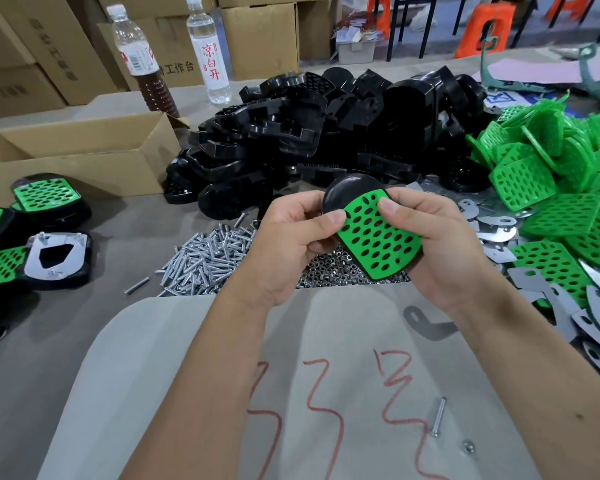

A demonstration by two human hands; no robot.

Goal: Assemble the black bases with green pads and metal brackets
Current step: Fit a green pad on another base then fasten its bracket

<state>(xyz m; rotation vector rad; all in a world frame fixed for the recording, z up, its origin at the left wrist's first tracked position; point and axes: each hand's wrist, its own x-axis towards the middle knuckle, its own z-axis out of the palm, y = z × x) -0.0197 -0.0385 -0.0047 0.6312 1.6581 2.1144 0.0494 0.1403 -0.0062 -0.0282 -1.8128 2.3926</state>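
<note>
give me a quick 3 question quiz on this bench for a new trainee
1. True or false: both hands hold the same black base.
2. Which thumb presses the green pad near its top edge: left or right?
3. Pick one. The loose green pads are heaped:
A. in the cardboard box
B. on the bench to the person's right
C. beside the water bottles

Key
1. True: the left hand and the right hand each have a grip on it.
2. Right.
3. B. The cardboard box sits at the left.
</note>
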